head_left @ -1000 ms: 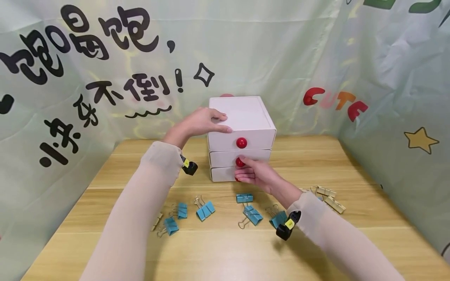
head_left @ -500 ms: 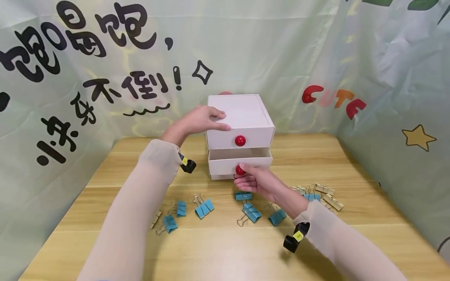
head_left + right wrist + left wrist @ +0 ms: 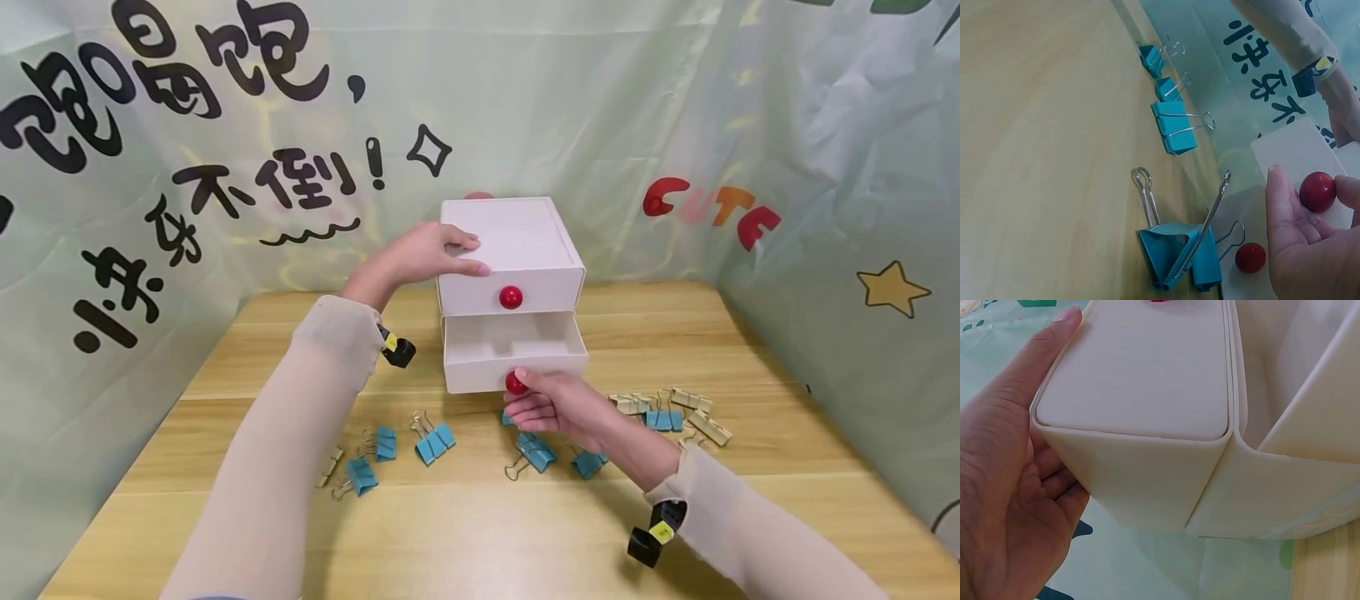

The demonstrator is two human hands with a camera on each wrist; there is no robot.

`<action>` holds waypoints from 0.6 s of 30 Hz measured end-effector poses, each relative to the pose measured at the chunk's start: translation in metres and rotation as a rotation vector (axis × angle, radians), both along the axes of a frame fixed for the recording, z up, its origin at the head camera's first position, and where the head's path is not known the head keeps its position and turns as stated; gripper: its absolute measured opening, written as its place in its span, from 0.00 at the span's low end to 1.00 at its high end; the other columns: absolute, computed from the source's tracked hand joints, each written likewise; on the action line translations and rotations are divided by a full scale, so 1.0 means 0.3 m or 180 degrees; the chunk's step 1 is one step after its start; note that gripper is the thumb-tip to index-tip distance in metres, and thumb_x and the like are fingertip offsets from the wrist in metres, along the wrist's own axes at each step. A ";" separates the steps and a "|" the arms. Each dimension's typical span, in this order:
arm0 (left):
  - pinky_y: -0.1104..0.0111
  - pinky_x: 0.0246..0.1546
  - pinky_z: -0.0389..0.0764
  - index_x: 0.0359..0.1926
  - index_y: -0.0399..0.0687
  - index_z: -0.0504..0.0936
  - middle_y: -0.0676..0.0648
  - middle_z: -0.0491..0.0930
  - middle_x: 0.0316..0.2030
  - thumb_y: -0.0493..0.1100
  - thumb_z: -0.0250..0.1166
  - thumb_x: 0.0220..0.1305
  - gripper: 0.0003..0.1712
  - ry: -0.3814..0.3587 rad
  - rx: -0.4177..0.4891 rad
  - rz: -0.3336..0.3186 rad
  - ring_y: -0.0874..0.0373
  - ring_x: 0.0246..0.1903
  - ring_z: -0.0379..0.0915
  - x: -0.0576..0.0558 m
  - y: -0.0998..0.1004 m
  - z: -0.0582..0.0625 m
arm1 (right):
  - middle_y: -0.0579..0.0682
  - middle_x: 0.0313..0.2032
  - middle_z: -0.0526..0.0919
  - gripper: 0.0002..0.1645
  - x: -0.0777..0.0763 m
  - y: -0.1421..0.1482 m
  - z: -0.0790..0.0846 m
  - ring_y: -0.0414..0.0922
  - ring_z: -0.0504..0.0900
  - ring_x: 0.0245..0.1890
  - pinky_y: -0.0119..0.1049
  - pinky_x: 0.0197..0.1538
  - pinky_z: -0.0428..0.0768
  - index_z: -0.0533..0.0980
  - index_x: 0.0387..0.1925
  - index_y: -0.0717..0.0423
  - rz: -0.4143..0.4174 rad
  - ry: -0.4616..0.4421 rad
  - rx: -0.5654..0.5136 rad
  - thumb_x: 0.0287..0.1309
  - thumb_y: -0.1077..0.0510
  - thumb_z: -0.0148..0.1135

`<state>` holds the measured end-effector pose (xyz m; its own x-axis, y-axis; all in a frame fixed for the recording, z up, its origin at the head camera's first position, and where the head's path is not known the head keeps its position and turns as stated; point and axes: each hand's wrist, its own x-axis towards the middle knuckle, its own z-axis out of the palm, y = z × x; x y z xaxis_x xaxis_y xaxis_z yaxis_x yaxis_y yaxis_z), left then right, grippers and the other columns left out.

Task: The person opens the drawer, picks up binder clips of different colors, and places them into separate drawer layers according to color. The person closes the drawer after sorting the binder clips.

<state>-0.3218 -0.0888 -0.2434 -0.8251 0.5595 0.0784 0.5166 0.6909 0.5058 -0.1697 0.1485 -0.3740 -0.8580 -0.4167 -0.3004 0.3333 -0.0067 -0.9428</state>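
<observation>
Along the near stretch of the pale wood-grain table (image 3: 450, 533), blue metal binder clips (image 3: 435, 443) with wire handles are lying scattered, some at left beside the left sleeve (image 3: 255, 467) and others under and near the right forearm. Just beyond, the right hand (image 3: 562, 404) is pinching a glossy red ball-shaped knob (image 3: 516, 382), thumb and fingers closing snugly about it. That knob is sitting on the front of a white box-shaped drawer (image 3: 472, 375), which is standing partway out and pointing toward the person, the long edge of its front panel running left to right. Off to the right, cream-gold metal binder clips (image 3: 708, 427) are lying near one blue clip. Behind the drawer, its white rectangular cabinet (image 3: 517, 233) is standing upright toward the back of the table, front facing the person, the closed top drawer bearing a second red knob (image 3: 511, 297). The left hand (image 3: 431, 250) is resting on the cabinet's top left edge, thumb spread from the fingers, touching rather than clenching. Farthest off, a pale green cloth backdrop (image 3: 562, 108) with printed black characters is hanging.
</observation>
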 end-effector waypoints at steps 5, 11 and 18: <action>0.62 0.64 0.65 0.64 0.51 0.76 0.52 0.72 0.65 0.72 0.68 0.50 0.46 0.0013 -0.0011 0.0014 0.57 0.65 0.64 -0.005 -0.001 -0.004 | 0.62 0.42 0.84 0.36 0.025 0.016 -0.006 0.52 0.85 0.41 0.41 0.49 0.82 0.71 0.54 0.77 0.0211 0.0081 0.0051 0.69 0.43 0.55; 0.62 0.64 0.65 0.64 0.53 0.76 0.52 0.71 0.65 0.73 0.68 0.50 0.46 0.0018 -0.0014 0.0023 0.57 0.65 0.63 -0.006 0.000 -0.008 | 0.67 0.49 0.80 0.28 0.048 0.071 -0.011 0.58 0.81 0.49 0.47 0.53 0.79 0.72 0.56 0.75 0.0726 0.0791 0.0536 0.71 0.51 0.54; 0.63 0.64 0.66 0.64 0.52 0.76 0.52 0.71 0.65 0.73 0.68 0.49 0.47 -0.0002 0.0006 0.0031 0.57 0.65 0.64 -0.004 -0.004 -0.011 | 0.54 0.52 0.81 0.26 0.066 0.124 0.006 0.50 0.80 0.49 0.45 0.51 0.79 0.78 0.56 0.58 0.0682 0.1561 0.1577 0.67 0.44 0.59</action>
<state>-0.3229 -0.0899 -0.2467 -0.8306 0.5513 0.0788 0.5095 0.6949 0.5074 -0.1499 0.1857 -0.3723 -0.8571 -0.5054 -0.0993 -0.1820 0.4776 -0.8595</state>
